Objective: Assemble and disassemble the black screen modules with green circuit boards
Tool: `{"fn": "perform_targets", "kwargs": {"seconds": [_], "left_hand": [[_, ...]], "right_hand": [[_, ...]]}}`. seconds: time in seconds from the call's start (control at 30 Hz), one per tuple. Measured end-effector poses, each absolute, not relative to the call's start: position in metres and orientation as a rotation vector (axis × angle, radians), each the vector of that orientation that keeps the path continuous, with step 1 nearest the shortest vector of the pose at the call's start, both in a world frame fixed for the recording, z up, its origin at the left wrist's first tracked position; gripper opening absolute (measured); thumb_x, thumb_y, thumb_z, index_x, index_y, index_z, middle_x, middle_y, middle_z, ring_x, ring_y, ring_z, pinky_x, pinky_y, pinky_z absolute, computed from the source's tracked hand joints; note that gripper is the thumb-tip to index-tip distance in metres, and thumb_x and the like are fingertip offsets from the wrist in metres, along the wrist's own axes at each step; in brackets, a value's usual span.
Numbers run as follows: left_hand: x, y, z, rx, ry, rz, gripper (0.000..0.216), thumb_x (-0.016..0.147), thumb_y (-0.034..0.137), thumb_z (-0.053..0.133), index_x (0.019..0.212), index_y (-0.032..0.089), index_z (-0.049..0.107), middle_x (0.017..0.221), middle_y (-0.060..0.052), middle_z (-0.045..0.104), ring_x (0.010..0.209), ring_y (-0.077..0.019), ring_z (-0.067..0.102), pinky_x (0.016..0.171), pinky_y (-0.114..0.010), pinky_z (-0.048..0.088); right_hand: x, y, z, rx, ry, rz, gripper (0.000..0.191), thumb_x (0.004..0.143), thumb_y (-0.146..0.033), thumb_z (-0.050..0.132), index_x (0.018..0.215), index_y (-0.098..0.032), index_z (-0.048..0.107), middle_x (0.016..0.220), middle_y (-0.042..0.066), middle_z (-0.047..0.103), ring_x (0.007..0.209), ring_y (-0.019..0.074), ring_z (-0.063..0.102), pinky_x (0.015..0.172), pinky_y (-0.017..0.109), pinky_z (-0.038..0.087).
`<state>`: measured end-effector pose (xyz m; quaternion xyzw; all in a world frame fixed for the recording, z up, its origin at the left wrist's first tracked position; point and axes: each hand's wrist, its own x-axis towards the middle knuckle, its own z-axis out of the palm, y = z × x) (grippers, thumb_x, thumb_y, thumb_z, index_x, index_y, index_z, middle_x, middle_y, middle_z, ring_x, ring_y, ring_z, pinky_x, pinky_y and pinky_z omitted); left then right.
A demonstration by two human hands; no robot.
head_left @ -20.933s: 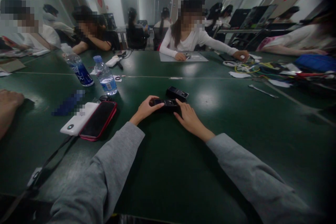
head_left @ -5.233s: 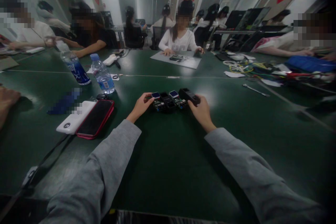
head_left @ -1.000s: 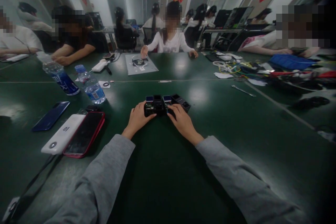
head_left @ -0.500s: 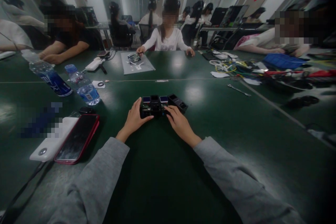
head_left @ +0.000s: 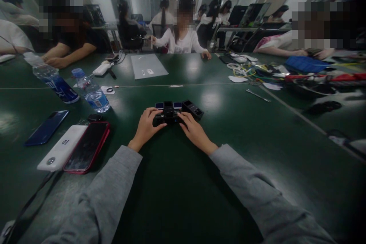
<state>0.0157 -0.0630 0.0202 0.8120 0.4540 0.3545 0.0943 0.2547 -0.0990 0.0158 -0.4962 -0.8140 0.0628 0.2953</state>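
Observation:
A small dark electronic device (head_left: 170,118) lies on the green table between my hands. My left hand (head_left: 146,125) holds its left end, thumb along the near edge and fingers over the top. On the opposite end, my right hand (head_left: 193,129) has its fingers pressed down, thumb at the near side. Just behind the device stand small square pieces, a black one (head_left: 168,105) between two with bluish faces. A black rectangular case-like part (head_left: 192,109) lies at an angle beyond my right fingertips. Fine details of the device are covered or too small to make out.
At left are a red-cased phone (head_left: 87,147), a white power bank (head_left: 62,148), a blue phone (head_left: 47,127) and two water bottles, one clear (head_left: 95,97). A wrench (head_left: 258,95) and tangled cables (head_left: 259,70) lie right. Across sits a person (head_left: 183,42) behind a grey sheet (head_left: 148,66).
My left fingers have curled further over the device, while my right hand stays nearly in place. Across the table, the person has lifted a circuit board off the grey sheet.

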Motion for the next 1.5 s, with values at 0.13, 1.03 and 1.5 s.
{"fn": "perform_targets", "kwargs": {"seconds": [0.13,1.03,1.5], "left_hand": [[0.018,-0.069,0.025,2.558,1.239,0.913,0.039,0.086,0.037,0.06,0.124,0.028,0.053,0.121,-0.007,0.054,0.114,-0.0253,0.051,0.095,-0.046,0.046],[0.027,-0.073,0.025,2.749,1.343,0.999,0.041,0.087,0.02,0.052,0.128,0.021,0.051,0.127,-0.011,0.055,0.122,-0.0274,0.047,0.1,-0.047,0.04],[0.05,-0.063,0.019,2.823,1.239,0.965,0.036,0.093,0.023,0.048,0.129,0.023,0.052,0.131,-0.007,0.06,0.124,-0.0196,0.052,0.107,-0.044,0.033]], "right_hand": [[0.254,-0.098,0.017,-1.328,-2.166,0.175,0.048,0.096,-0.023,0.04,0.143,-0.025,0.034,0.137,0.011,0.042,0.12,0.0265,0.051,0.092,0.043,0.054],[0.253,-0.098,0.014,-1.438,-2.179,0.118,0.049,0.098,-0.03,0.037,0.146,-0.024,0.03,0.14,0.012,0.04,0.11,0.0269,0.057,0.087,0.044,0.055],[0.253,-0.096,0.014,-1.403,-2.184,0.109,0.053,0.097,-0.027,0.038,0.148,-0.024,0.026,0.141,0.013,0.039,0.115,0.0276,0.053,0.093,0.046,0.05]]}}
